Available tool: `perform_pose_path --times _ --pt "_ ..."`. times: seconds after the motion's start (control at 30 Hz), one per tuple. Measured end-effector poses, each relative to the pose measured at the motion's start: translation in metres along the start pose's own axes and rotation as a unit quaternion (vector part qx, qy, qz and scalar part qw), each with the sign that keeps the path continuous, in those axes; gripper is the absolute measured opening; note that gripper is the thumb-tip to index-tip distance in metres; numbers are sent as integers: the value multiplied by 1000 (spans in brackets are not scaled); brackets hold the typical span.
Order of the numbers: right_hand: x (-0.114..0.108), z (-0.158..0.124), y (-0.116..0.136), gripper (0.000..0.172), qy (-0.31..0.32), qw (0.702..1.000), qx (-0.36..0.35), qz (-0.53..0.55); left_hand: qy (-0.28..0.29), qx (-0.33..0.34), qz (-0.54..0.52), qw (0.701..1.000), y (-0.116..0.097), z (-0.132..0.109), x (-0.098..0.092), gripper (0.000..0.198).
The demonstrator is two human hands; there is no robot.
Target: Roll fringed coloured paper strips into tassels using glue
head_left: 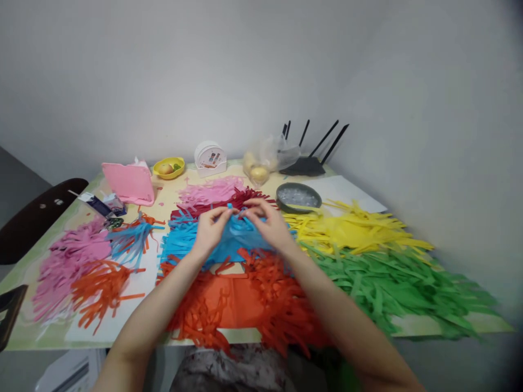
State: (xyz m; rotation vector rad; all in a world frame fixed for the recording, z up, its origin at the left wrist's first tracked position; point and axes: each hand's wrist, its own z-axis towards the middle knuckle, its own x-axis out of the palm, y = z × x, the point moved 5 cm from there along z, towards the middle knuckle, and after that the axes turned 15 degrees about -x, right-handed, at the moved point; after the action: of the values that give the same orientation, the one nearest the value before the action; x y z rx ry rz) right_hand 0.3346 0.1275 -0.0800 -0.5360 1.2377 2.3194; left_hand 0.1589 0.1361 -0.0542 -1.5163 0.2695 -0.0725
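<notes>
Over the middle of the table, my left hand (212, 226) pinches a piece of blue fringed paper (241, 231) near its upper edge. Close beside it on the right, my right hand (267, 220) has its fingers closed on the same blue paper. More blue fringe (180, 242) spreads below and to the left of my hands. Orange fringed sheets (232, 299) lie nearer the table's front edge. Behind my hands are dark red fringe (253, 195) and pink fringe (210, 191). The exact fold between my fingertips is too small to make out.
Yellow (351, 228) and green fringe (392, 283) cover the right side. A grey bowl (298, 197), bagged fruit (258, 173) and a black router (302, 166) stand behind. At left are pink fringe (69, 261), tassels (134, 239), a pink stand (129, 184) and a yellow bowl (169, 169).
</notes>
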Motion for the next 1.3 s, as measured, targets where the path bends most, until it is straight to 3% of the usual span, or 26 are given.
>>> perform_pose_path --times 0.03,0.07,0.17,0.27,0.4,0.53,0.63,0.7,0.83,1.0,1.13,1.2,1.3 --pt "-14 9 -21 33 33 992 44 -112 -12 3 -7 1000 -1 2 -7 26" --pt "-31 17 -43 33 39 983 79 -159 -21 6 -10 1000 -2 3 -14 26" --pt "-70 36 -112 30 78 955 161 -235 -18 2 -9 1000 -6 2 -29 29" --pt "-77 39 -165 29 158 926 215 -269 10 -32 -23 999 -5 -3 -31 27" --pt "-64 33 -201 32 223 905 215 -292 28 -83 -34 996 -1 -10 -26 24" --pt "-67 31 -207 29 205 907 193 -313 -18 -91 -16 996 1 -14 -29 22" --pt "-81 32 -193 21 128 922 161 -327 -48 -90 -2 995 0 -19 -31 23" --pt "-88 31 -175 26 66 935 126 -325 -54 -88 1 995 -2 -24 -30 23" --pt "-94 26 -133 30 -31 957 54 -284 -59 -69 -7 996 -8 -36 -26 20" --pt "-91 4 -72 26 -127 968 21 -214 -56 -48 -21 997 -12 -54 -21 17" --pt "-61 -34 10 21 -161 980 -19 -111 -65 -33 -9 997 -16 -77 -16 13" --pt "-38 -55 54 14 -173 979 -46 94 -64 -31 -2 997 -18 -90 -12 12" --pt "-9 -81 100 10 -158 956 -25 245 -64 -15 14 998 -20 -111 -6 12"
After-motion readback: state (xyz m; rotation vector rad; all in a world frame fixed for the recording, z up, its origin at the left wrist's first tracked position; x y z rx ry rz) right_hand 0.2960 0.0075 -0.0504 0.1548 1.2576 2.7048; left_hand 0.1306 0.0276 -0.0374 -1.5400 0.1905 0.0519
